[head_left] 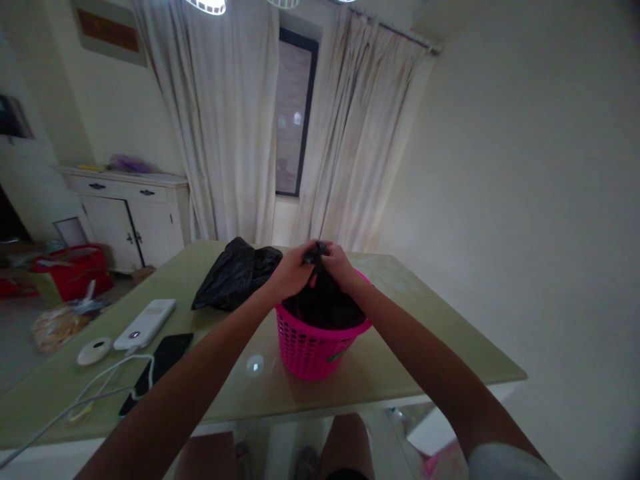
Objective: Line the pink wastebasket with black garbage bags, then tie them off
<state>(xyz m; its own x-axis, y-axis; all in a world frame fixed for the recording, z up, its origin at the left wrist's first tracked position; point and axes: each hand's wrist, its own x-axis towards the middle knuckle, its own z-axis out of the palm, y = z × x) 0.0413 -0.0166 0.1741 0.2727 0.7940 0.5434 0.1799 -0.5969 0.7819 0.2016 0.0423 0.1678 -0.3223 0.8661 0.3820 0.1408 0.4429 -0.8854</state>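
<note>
The table (430, 333) fills the lower middle of the frame and carries a pink basket (313, 347) at centre. A black bag (325, 303) sits inside it, mouth gathered upward so both hands can pinch it. Left hand (293, 272) and right hand (340, 265) are closed on the bunched top; the fingertips are lost in dark plastic. A second black bag (233, 275) lies left of them.

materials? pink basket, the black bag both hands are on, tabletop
Pink basket: moulded plastic, going by the grid of holes in its wall. Black bag: thin glossy plastic film, crinkled and bunched at the top in the left hand and right hand. Tabletop: probably glass or polished stone; it mirrors a light.
</note>
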